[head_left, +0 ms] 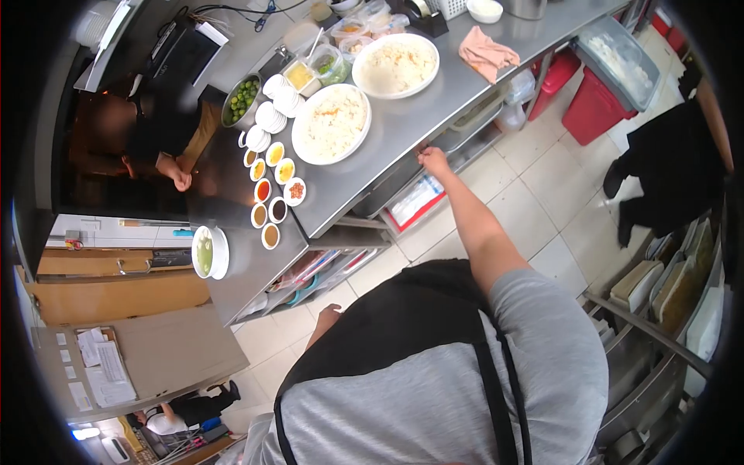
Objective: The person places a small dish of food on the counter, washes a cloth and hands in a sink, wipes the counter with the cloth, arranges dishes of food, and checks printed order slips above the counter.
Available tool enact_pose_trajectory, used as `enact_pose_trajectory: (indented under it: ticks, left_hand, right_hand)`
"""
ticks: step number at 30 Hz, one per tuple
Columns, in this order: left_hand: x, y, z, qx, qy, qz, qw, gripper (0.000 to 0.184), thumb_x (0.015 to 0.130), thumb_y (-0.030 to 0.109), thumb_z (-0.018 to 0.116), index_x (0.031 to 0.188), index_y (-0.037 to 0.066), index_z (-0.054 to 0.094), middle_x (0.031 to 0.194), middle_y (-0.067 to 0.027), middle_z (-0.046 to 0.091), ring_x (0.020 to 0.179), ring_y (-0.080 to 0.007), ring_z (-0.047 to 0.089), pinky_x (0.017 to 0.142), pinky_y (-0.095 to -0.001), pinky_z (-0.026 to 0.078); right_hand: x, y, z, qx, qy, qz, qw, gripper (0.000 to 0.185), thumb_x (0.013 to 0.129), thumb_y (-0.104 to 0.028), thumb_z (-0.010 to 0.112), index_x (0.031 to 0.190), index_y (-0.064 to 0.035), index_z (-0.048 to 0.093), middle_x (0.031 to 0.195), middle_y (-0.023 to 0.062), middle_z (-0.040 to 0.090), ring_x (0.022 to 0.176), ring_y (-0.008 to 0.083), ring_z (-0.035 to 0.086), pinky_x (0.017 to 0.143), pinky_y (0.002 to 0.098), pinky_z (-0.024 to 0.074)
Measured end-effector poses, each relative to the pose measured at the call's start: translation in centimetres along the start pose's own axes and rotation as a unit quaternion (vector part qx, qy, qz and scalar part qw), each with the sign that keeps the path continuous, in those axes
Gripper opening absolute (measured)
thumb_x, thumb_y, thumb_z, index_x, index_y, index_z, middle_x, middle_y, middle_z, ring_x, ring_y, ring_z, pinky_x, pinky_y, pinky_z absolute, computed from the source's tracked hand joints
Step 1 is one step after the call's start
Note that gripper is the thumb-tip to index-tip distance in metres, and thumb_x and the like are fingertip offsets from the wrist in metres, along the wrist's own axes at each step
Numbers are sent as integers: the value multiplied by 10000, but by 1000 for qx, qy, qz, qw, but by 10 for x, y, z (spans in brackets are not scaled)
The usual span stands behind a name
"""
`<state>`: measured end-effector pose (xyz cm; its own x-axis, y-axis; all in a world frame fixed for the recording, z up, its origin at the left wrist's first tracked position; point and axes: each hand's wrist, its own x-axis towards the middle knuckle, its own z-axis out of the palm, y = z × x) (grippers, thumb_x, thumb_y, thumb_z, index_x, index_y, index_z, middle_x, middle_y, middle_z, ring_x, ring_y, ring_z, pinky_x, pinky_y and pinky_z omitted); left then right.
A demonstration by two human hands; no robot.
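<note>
My right hand [435,161] reaches to the front edge of the steel counter [403,124], above a lower shelf. Its fingers are curled; whatever they hold, if anything, is hidden. Below it, a red-edged tray [418,203] with white contents sits on the shelf. My left hand [328,316] hangs low beside my black apron [387,325], partly hidden, so its fingers do not show clearly. On the counter stand two large white bowls of a pale, rice-like food, the nearer bowl [332,124] and the farther bowl [395,66]. Small cups of sauces [263,191] stand to their left.
A steel bowl of green limes [242,99], stacked white dishes [271,116] and a pink cloth [488,54] lie on the counter. A white bowl of green liquid [208,252] stands left. Red bins [593,108] and a person in dark clothes [670,163] are right. Another person's hand [181,180] is across the counter.
</note>
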<state>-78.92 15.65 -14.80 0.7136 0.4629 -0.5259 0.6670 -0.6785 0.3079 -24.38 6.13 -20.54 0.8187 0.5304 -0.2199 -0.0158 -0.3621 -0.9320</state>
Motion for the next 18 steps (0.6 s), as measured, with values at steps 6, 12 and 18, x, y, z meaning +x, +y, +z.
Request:
enact_pose_trajectory:
  ticks: [6, 12, 18]
  left_hand:
    - [9, -3, -13, -85, -22, -52, 995, 221, 719, 342, 605, 825, 154, 655, 827, -43, 622, 781, -194, 595, 683, -317, 482]
    - [20, -12, 0, -94, 14, -114, 989, 431, 659, 392, 680, 935, 74, 591, 615, -80, 612, 524, -168, 594, 553, -303, 492]
    - [25, -11, 16, -169, -13, -169, 971, 447, 651, 389, 692, 937, 60, 592, 691, -93, 619, 511, -169, 593, 508, -294, 496]
  right_hand:
    - [23, 40, 12, 78, -6, -34, 996, 205, 774, -182, 559, 825, 9, 616, 718, 79, 610, 677, 147, 539, 637, 286, 438]
    - [-8, 102, -42, 90, 133, -20, 987, 154, 756, -128, 597, 844, -5, 624, 702, 65, 598, 625, 128, 562, 577, 250, 477]
    - [1, 22, -155, -54, 328, -82, 939, 77, 709, -28, 560, 734, -37, 632, 783, 103, 624, 760, 225, 577, 709, 329, 439]
